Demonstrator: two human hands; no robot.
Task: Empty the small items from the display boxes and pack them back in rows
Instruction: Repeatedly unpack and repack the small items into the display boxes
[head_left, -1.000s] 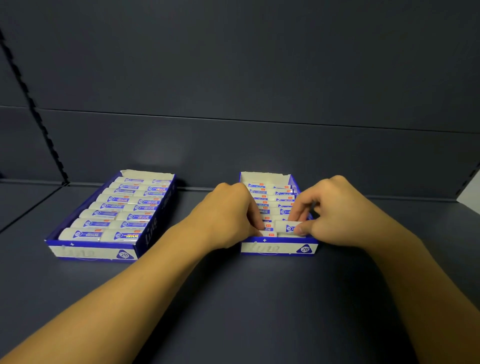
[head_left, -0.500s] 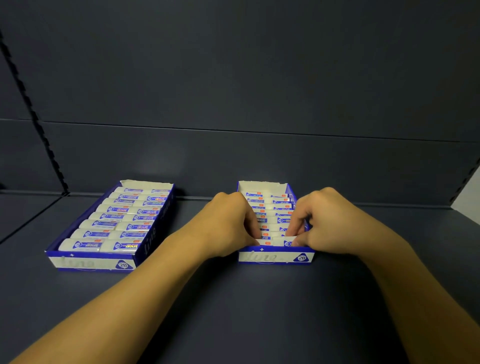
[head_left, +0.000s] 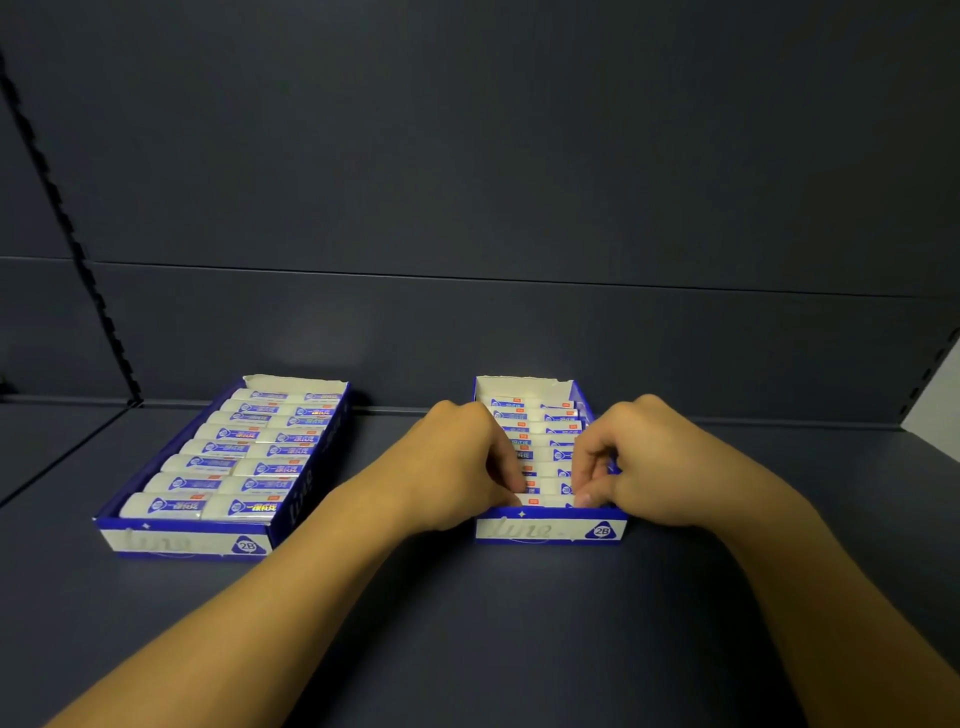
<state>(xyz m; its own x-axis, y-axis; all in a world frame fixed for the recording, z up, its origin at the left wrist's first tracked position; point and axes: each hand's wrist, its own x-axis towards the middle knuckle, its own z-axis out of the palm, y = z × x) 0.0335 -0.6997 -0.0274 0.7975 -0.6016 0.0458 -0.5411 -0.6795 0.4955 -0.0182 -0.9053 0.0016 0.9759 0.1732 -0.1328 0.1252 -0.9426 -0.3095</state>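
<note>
Front-row eraser (head_left: 545, 501): it lies in the nearest row of the right display box (head_left: 550, 530), just behind the near wall, with your fingertips at both of its ends.
Left hand (head_left: 462, 467): your fingers are curled down onto the eraser's left end, pinching it.
Right hand (head_left: 631, 462): your fingertips pinch the right end; the thumb is hidden, so the hold looks narrow.
Step in hand: seemingly seating this eraser. Press both ends evenly so it drops flat, parallel to the rows behind it.
Watch for: one end tilting up against the near wall.
Left display box (head_left: 187, 540): it sits well apart on the left, filled with erasers in tidy rows.
Surface: both boxes rest on the dark shelf (head_left: 467, 623).
</note>
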